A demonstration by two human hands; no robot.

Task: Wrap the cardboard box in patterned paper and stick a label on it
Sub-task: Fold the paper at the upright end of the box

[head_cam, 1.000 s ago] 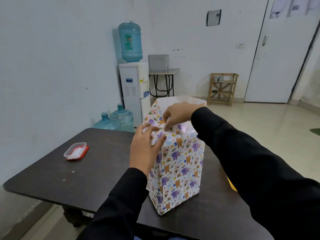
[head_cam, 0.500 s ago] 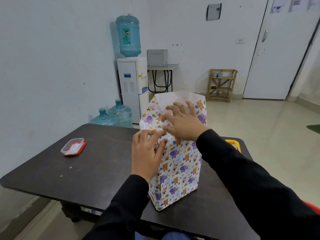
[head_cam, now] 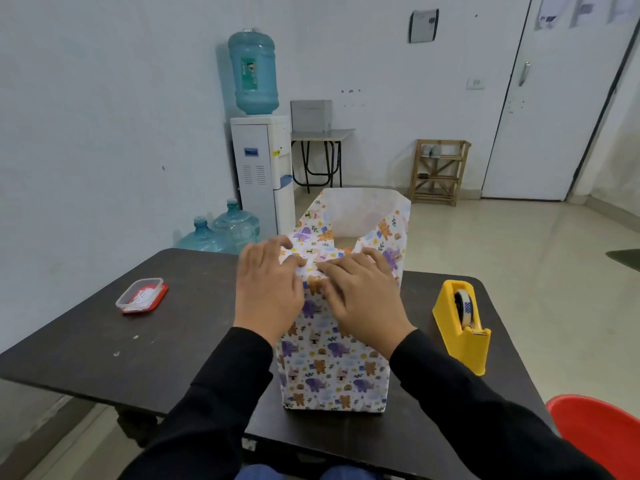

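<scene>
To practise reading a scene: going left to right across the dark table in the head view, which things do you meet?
Red-lidded plastic container → left hand → right hand, both pressing on the wrapped box → yellow tape dispenser.

My left hand point(head_cam: 268, 292) and right hand point(head_cam: 363, 299) cover the near top edge of the patterned paper point(head_cam: 332, 372), so I can't tell how the fold beneath my palms lies. The cardboard box point(head_cam: 344, 241) shows only as a brown sliver inside the raised flaps. My fingertips are smeared by blur. The print inside the red-lidded container point(head_cam: 142, 295) is too small to read. The red chair point(head_cam: 602, 434) is cut off by the frame's right edge.
</scene>
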